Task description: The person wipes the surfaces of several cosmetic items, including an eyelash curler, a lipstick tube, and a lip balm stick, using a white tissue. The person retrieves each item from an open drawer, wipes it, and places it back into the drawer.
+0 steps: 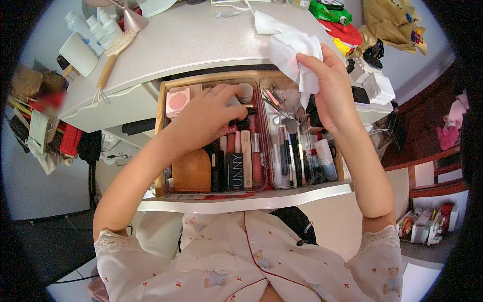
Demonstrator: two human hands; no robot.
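Note:
My right hand (332, 79) pinches a crumpled white tissue (286, 47) above the right side of the open drawer. A faint pink smudge marks the tissue near my thumb. Down in the drawer, my left hand (213, 109) reaches over a clear plastic tray (261, 166) of cosmetics, its fingers curled around a small translucent item (233, 101); whether it grips this is unclear. Beside that hand sit a pink blush compact (178, 101) and a small round jar (245, 92). Nearer me in the tray are an orange-brown pouch (191, 170), several lip tubes (246, 158) and a black box (234, 171).
A second clear tray holds makeup brushes (290, 158) and an eyelash curler (278, 120). A white and blue tube (325, 158) lies at the drawer's right. On the white tabletop (203, 34) are a wooden hairbrush (113, 60), white bottles (100, 30) and stacked white tissues (378, 87).

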